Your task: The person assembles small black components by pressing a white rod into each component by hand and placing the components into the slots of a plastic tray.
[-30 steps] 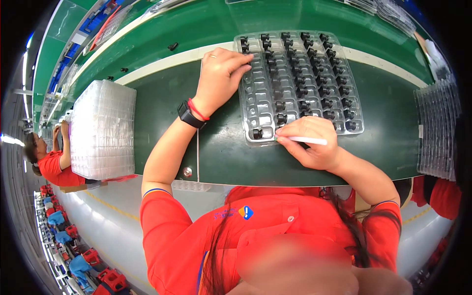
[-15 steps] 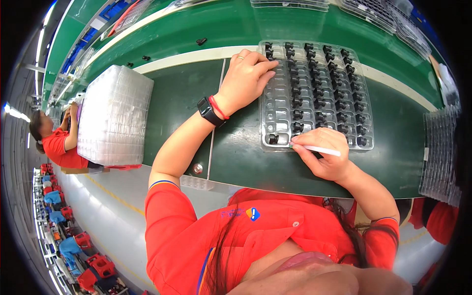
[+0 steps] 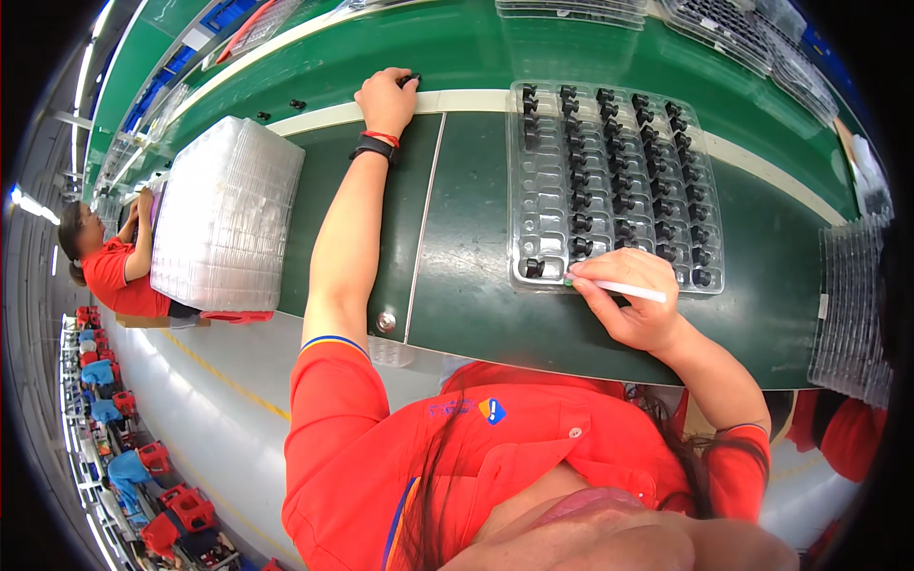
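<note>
Stretched out to the far side of the bench, my left hand has its fingers closed on a small black part on the green surface beyond the pale strip. My right hand rests by the near edge of a clear plastic tray, closed around a white pen whose tip points left. Black parts of the same kind fill most of the tray's pockets in rows. In the leftmost column, several parts sit at the far end and one black part lies in the near corner; bare pockets lie between.
Two loose black parts lie left of my left hand. A tall stack of clear trays stands at the left of the bench, with a person in red behind it. More stacked trays stand at the right edge.
My left hand has left the tray's far left corner and moved left and away to the loose black part. My right hand and the pen have hardly moved.
</note>
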Demonstrator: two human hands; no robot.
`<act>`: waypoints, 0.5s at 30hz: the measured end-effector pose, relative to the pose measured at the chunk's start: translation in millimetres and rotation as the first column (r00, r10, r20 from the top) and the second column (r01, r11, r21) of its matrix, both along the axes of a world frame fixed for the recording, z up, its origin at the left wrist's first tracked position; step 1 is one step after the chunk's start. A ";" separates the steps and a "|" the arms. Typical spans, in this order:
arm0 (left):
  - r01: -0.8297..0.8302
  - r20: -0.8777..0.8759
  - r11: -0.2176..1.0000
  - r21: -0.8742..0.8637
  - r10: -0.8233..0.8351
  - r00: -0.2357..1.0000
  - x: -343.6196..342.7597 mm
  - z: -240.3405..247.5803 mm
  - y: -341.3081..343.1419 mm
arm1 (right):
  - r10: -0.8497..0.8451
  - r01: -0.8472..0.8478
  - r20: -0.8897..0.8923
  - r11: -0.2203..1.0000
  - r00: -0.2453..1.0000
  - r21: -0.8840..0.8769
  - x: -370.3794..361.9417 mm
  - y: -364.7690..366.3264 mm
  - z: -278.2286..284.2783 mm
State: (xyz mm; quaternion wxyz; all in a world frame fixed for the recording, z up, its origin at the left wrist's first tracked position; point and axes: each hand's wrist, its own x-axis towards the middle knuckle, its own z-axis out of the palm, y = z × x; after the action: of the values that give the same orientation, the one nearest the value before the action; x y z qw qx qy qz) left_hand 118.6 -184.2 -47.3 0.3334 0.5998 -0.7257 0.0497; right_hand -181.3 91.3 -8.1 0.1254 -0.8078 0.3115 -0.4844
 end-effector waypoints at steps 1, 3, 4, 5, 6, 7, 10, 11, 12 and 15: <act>0.058 -0.075 0.998 -0.034 -0.061 0.995 -0.3 1.3 4.5 | -0.011 0.011 0.006 1.000 1.000 0.009 0.5 0.3 1.5; 0.150 -0.096 0.963 -0.225 -0.175 0.980 -16.3 10.1 21.9 | -0.029 0.029 0.010 1.000 1.000 0.011 -3.0 1.2 2.0; 0.294 -0.352 0.949 -0.118 -0.317 0.881 -38.4 23.9 47.0 | -0.047 0.047 0.029 0.999 0.998 -0.008 -6.6 -1.1 0.9; 0.445 -0.595 0.894 -0.050 -0.385 0.705 -55.5 38.0 74.0 | -0.062 0.063 0.046 0.998 0.997 -0.031 -9.9 -3.1 2.5; 0.536 -0.656 0.841 0.075 -0.363 0.662 -64.8 46.6 97.5 | -0.076 0.076 0.026 0.997 0.997 -0.030 -13.9 -4.7 2.9; 0.622 -0.713 0.760 0.189 -0.329 0.619 -73.0 53.1 121.1 | -0.098 0.100 0.045 0.994 0.994 -0.041 -14.8 -5.6 4.9; 0.773 -0.808 0.589 0.235 -0.323 0.492 -92.6 55.1 178.7 | -0.107 0.108 0.049 0.994 0.993 -0.024 -16.1 -4.2 6.9; 0.805 -0.812 0.523 0.280 -0.320 0.489 -94.8 53.3 190.1 | -0.101 0.101 0.043 0.995 0.994 -0.007 -15.7 -3.1 5.9; 0.798 -0.796 0.484 0.358 -0.289 0.532 -97.5 56.5 198.2 | -0.096 0.096 0.072 0.995 0.993 0.003 -13.9 -3.1 3.8; 0.810 -0.793 0.458 0.366 -0.303 0.529 -105.3 51.9 203.9 | -0.098 0.092 0.098 0.994 0.990 0.061 -10.3 -2.5 1.2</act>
State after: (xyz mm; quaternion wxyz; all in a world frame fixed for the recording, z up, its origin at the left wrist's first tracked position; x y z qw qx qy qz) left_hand 13.3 19.6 4.6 0.2917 0.3588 -0.6911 -0.5554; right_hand -191.6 88.8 -6.9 0.1402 -0.7629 0.3564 -0.5209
